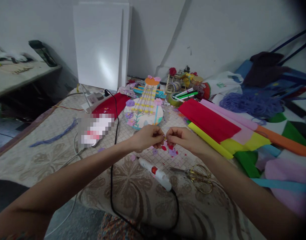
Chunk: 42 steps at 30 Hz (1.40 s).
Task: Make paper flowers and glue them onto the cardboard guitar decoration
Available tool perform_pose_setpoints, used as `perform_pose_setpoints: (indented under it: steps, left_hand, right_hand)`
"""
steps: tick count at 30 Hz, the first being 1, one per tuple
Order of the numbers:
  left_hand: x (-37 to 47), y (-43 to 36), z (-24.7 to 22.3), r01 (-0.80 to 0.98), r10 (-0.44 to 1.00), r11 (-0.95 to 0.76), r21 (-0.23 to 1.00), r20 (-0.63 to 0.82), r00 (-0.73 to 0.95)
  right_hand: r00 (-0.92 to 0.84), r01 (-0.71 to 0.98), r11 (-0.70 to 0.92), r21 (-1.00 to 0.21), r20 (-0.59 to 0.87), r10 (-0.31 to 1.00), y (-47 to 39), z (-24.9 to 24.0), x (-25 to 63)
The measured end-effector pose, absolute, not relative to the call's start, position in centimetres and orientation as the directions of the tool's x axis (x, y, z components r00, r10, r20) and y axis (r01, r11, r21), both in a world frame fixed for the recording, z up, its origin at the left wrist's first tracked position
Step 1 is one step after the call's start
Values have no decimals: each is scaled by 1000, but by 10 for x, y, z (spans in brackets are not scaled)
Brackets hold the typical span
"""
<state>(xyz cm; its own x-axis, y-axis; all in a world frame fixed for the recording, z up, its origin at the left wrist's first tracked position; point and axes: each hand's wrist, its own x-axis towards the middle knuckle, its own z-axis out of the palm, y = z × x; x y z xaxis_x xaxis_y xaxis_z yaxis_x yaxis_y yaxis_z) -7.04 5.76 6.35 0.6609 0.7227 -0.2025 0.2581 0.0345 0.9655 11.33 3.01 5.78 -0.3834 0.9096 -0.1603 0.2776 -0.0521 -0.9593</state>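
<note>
Near the centre of the frame, the left hand (150, 136) and the right hand (179, 136) face each other just apart, above the bench (55, 163) with its patterned cloth. Each has its fingers curled and the thumb drawn in toward the fingertips. The space between them is too small and dim to read, so I cannot tell whether either hand grips a scrap.

Directly beneath the fingertips lie small cut scraps: a red scrap (164, 148) and a purple scrap (172, 152) among others, nearest the right hand. A pink scrap (133, 157) sits apart, lower and to the left of the left hand.

The guitar-shaped craft (147, 116), trimmed with flowers and strings, is just above the left hand in the frame, its neck pointing to the top. Its lower edge appears close to that hand's knuckles; whether they touch is unclear.

Below both hands, at lower centre, the white glue gun (155, 172) lies slantwise, nozzle toward the upper left. The gold-handled scissors (188, 172) rest just to its right, beside the right forearm.

Right of centre, the red sheet (209, 121) and the yellow roll (210, 140) lie beyond the right wrist. White boards (99, 45) stand upright at upper left.
</note>
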Motion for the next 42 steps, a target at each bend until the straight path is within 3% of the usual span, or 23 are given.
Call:
perform_pose_setpoints:
  steps: [3, 10, 14, 19, 27, 36, 42]
  left_hand:
    - [-70, 58, 67, 266, 719, 65, 962, -230, 656]
    - [-70, 56, 66, 123, 695, 392, 912, -380, 610]
    - [-69, 54, 63, 70, 678, 483, 873, -423, 602]
    - [-68, 56, 64, 110, 695, 427, 898, -404, 595]
    - [-70, 64, 69, 284, 694, 131, 950, -293, 658]
    - [-73, 62, 64, 176, 665, 290, 941, -330, 670]
    - [-71, 62, 65, 197, 692, 286, 938, -344, 635]
  right_hand:
    - [-384, 275, -47, -960, -154, 910, 31, 55, 113]
    - [-285, 244, -49, -969, -120, 951, 26, 56, 108]
    - [-257, 226, -43, -973, -102, 961, 26, 54, 106]
    - [-288, 239, -21, -971, -91, 953, 24, 55, 105]
    - [-393, 397, 88, -914, -82, 916, 33, 64, 110]
    - [-240, 299, 67, -952, -7, 971, 32, 51, 108]
    - [-241, 300, 72, -951, -2, 970, 28, 53, 105]
